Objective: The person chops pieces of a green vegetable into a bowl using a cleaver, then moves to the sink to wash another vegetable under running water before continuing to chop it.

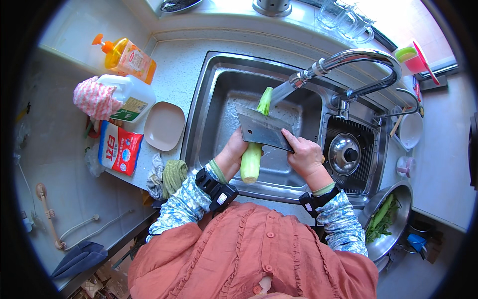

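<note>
A long pale green vegetable, perhaps a zucchini, is held over the stainless steel sink basin by my left hand, whose fingers are partly hidden. My right hand grips a cleaver, its index finger laid along the blade. The broad blade lies across the vegetable and hides its middle; the far end sticks out beyond it. Water runs from the faucet spout beside that far end.
Left of the sink are a beige dish, a red and blue packet, a plastic jug and a soap bottle. Rightward, a pot lid lies in a smaller basin's rack, and a metal bowl holds green vegetables.
</note>
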